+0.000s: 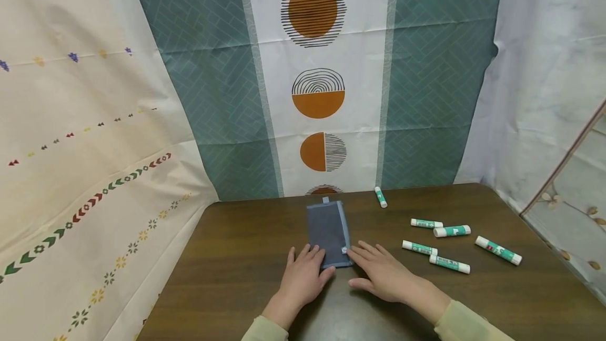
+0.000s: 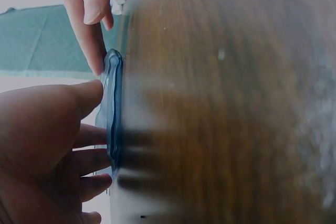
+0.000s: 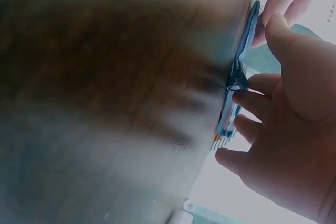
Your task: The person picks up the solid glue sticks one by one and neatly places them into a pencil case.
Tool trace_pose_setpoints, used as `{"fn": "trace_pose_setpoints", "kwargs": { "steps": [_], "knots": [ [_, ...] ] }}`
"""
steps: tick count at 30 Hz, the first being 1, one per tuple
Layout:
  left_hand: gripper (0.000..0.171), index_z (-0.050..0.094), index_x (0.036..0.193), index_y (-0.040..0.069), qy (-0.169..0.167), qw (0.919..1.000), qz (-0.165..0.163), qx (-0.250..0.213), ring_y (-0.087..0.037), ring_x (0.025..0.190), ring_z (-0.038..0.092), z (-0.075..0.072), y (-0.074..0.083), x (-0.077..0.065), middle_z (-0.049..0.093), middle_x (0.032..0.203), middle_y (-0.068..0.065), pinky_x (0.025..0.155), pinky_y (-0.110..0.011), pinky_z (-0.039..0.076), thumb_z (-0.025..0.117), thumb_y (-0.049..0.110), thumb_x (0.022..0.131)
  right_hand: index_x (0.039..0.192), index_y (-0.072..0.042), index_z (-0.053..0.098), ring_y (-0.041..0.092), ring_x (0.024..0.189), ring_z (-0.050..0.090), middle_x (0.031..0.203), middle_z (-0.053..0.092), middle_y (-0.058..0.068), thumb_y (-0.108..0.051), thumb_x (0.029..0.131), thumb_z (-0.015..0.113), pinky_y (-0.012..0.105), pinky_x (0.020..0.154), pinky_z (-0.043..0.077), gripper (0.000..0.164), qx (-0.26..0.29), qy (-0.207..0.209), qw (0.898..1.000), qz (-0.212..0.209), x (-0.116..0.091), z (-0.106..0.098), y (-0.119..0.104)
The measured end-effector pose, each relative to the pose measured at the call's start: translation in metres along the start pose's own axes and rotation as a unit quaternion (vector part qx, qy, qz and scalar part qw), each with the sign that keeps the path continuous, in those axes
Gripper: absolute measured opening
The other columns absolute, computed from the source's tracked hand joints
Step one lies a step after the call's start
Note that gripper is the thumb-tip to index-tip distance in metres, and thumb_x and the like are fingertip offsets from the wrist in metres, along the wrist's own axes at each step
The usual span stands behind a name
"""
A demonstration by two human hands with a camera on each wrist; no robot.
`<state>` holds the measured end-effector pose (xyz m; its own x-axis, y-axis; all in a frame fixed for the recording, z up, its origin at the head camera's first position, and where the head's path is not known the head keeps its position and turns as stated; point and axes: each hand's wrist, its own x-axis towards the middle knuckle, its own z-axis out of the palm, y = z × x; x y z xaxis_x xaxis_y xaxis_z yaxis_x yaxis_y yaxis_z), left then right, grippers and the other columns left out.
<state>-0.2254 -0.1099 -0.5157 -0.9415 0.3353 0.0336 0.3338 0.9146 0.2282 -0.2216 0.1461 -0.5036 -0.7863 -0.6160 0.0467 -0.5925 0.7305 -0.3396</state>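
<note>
The brown table [image 1: 227, 267] carries a blue pouch [image 1: 325, 228] — plus six tubes [image 1: 450, 264].

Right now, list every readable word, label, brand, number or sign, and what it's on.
None readable with certainty.
Six white-and-green tubes: label print, too small and blurred to read.
Blue pouch: no lettering visible.
Hanging cloth behind the table: printed circles and lines, no words.

The head camera looks forward-down; close wrist views share the pouch [image 1: 327, 230].
</note>
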Motion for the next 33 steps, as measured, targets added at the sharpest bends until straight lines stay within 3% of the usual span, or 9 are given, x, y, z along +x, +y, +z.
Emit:
{"fn": "trace_pose_setpoints", "kwargs": {
  "steps": [14, 21, 33],
  "knots": [
    [0.061, 0.063, 0.156, 0.013, 0.004, 1.0, -0.002, 0.004, -0.035, 0.156, 0.047, 0.005, 0.002, 0.003, 0.059, 0.162, -0.01, 0.127, -0.07, 0.025, 0.06, 0.053, 0.11, 0.166, -0.007, 0.048, 0.044, 0.162, 0.034, 0.17, 0.048, 0.017, -0.053, 0.108, 0.064, 0.074, 0.125, 0.025, 0.075, 0.017, -0.007, 1.0, 0.007, -0.007, -0.001, -0.001],
    [0.059, 0.065, 0.153, 0.011, 0.03, 0.9995, 0.005, -0.003, -0.035, 0.153, 0.051, 0.002, 0.004, 0.002, 0.059, 0.162, -0.011, 0.126, -0.072, 0.026, 0.06, 0.052, 0.111, 0.166, -0.008, 0.048, 0.044, 0.161, 0.034, 0.17, 0.048, 0.016, -0.053, 0.108, 0.065, 0.074, 0.125, 0.026, 0.075, 0.008, -0.001, 1.0, 0.005, -0.009, -0.002, 0.001],
    [0.06, 0.063, 0.154, 0.007, 0.085, 0.9964, 0.004, -0.007, -0.038, 0.154, 0.048, 0.005, 0.019, 0.009, 0.055, 0.164, -0.015, 0.123, -0.071, 0.033, 0.061, 0.05, 0.111, 0.166, -0.006, 0.047, 0.044, 0.161, 0.036, 0.17, 0.048, 0.015, -0.051, 0.107, 0.067, 0.074, 0.125, 0.027, 0.077, -0.021, 0.067, 0.997, 0.034, -0.026, -0.008, 0.018]
  ]
}}
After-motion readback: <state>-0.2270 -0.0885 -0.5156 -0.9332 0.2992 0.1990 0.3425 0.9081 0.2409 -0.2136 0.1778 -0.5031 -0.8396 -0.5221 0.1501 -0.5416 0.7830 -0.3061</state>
